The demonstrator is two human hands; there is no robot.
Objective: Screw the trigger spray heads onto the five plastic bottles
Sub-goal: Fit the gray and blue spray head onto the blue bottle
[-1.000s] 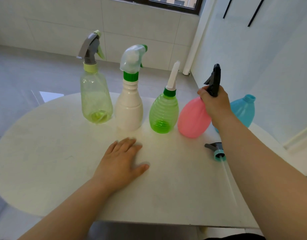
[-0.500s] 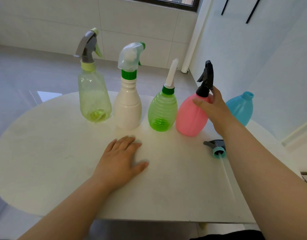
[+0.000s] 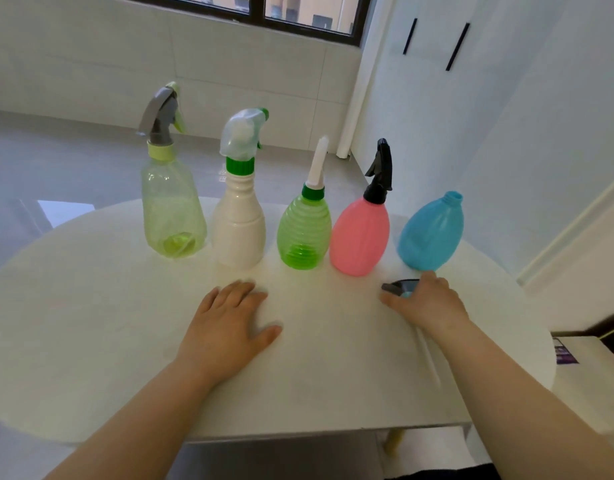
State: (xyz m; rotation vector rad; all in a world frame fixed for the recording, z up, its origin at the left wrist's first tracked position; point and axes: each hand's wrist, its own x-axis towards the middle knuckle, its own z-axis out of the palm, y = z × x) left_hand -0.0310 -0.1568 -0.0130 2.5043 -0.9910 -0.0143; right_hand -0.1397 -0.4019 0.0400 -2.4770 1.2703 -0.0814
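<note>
Right hand [image 3: 426, 300] has left the pink bottle [image 3: 360, 235], which stands capped with its black trigger head [image 3: 380, 174], and now lies curled over the loose grey-and-teal spray head [image 3: 399, 287] on the white table [image 3: 90, 306], in front of the uncapped blue bottle [image 3: 431, 233]; whether it grips the head cannot be told. Left hand [image 3: 225, 329] rests flat, fingers spread. Pale green [image 3: 172, 206], white [image 3: 239, 226] and ribbed green [image 3: 304, 233] bottles stand capped.
</note>
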